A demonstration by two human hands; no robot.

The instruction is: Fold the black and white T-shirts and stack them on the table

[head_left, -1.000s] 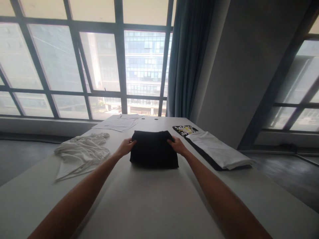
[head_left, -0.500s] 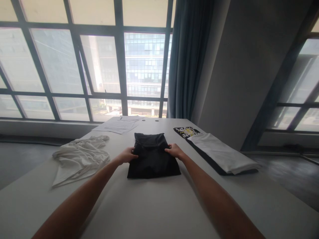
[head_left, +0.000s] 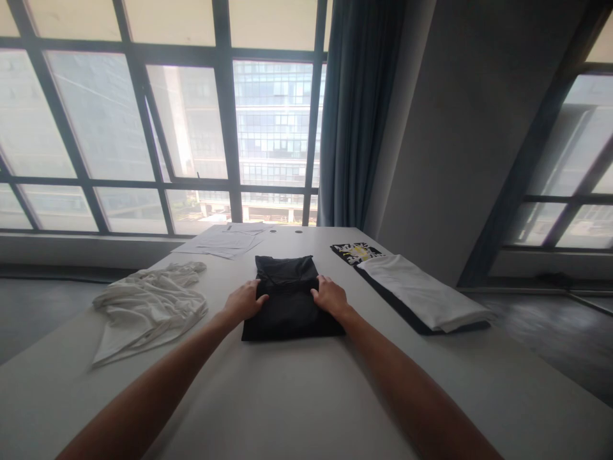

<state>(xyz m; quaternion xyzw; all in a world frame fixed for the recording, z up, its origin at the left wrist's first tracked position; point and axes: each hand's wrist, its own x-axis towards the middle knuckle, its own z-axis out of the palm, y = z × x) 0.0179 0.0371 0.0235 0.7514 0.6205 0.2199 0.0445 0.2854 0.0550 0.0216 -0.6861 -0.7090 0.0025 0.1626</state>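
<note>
A folded black shirt (head_left: 287,313) lies flat on the white table in front of me, its far part showing a crease across it. My left hand (head_left: 243,299) rests against its left edge, thumb spread from the fingers and lying over the cloth. On the opposite edge, my right hand (head_left: 330,296) lies with fingers stretched forward and thumb apart on the fabric. Both hands touch the shirt without gripping it. A crumpled white garment (head_left: 156,303) is to the left of my left forearm.
On the right, a folded white garment (head_left: 426,291) lies over dark cloth, with a black, white and yellow patterned piece (head_left: 355,253) at its far end. Sheets of paper (head_left: 225,241) lie at the back left of the table (head_left: 282,396). Windows and a curtain (head_left: 354,128) stand behind.
My fingers have loosened from pinching the shirt's side edges and now lie flatter along them. The far part of the shirt has settled lower. The view has shifted slightly.
</note>
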